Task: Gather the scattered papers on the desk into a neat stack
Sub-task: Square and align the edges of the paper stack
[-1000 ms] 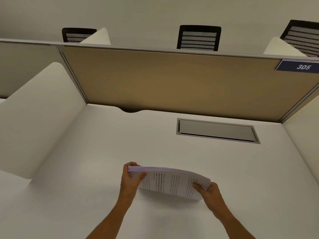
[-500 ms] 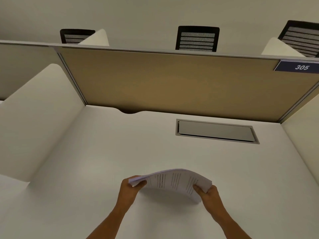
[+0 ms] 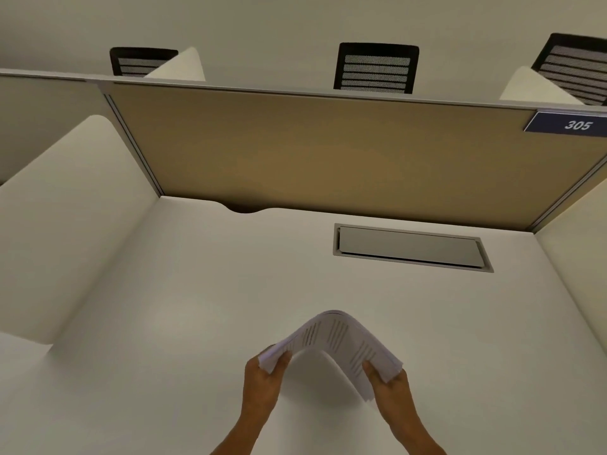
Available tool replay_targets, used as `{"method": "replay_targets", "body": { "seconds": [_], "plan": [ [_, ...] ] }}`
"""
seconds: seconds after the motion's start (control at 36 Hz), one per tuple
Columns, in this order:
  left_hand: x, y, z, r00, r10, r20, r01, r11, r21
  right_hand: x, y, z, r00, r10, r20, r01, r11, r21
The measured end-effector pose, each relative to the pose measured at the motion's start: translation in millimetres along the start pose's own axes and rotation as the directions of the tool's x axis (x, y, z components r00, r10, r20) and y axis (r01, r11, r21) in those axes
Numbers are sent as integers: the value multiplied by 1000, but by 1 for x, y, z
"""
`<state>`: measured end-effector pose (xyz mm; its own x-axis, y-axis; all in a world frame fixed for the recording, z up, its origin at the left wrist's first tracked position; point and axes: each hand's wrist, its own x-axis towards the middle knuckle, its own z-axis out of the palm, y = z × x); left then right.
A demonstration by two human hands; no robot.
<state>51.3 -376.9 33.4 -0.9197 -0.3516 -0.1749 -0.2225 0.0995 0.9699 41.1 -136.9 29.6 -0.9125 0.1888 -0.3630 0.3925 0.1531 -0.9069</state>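
Observation:
A thick stack of white printed papers (image 3: 335,336) is held above the white desk (image 3: 184,307), near its front middle. The stack is bent sharply upward into an arch, its peak pointing away from me. My left hand (image 3: 262,379) grips the stack's left end with the thumb on top. At the right end, my right hand (image 3: 391,389) grips it the same way. No loose sheets show elsewhere on the desk.
A grey cable hatch (image 3: 410,247) is set flush in the desk at the back right. A tan partition (image 3: 312,152) closes off the back, white side panels (image 3: 65,208) flank the desk. Black chairs (image 3: 376,68) stand beyond, and a sign reads 305 (image 3: 576,124).
The stack went from nearly flat to strongly arched as both hands came closer together and moved toward me.

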Motion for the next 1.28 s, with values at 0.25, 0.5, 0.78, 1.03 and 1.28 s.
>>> {"method": "replay_targets", "body": {
  "seconds": [0.25, 0.5, 0.78, 1.03, 1.28],
  "plan": [
    [6, -17, -2, 985, -147, -87, 146, 989, -18, 6, 10, 2, 999, 38, -11, -38, 998, -54],
    [4, -27, -4, 994, -112, -17, 112, 994, 10, 4, 17, 7, 997, 79, -16, -80, 995, -55],
    [5, -40, -5, 983, -178, 35, 175, 981, 89, 6, 23, 5, 997, 70, 29, -67, 994, -90],
    [27, -28, -20, 984, -166, 58, 151, 965, 214, 33, 14, -14, 982, 135, 130, -82, 933, -352],
    [31, -8, -43, 948, -282, 146, 243, 940, 238, 40, -6, -46, 895, 200, 399, -97, 960, -263]
  ]
}}
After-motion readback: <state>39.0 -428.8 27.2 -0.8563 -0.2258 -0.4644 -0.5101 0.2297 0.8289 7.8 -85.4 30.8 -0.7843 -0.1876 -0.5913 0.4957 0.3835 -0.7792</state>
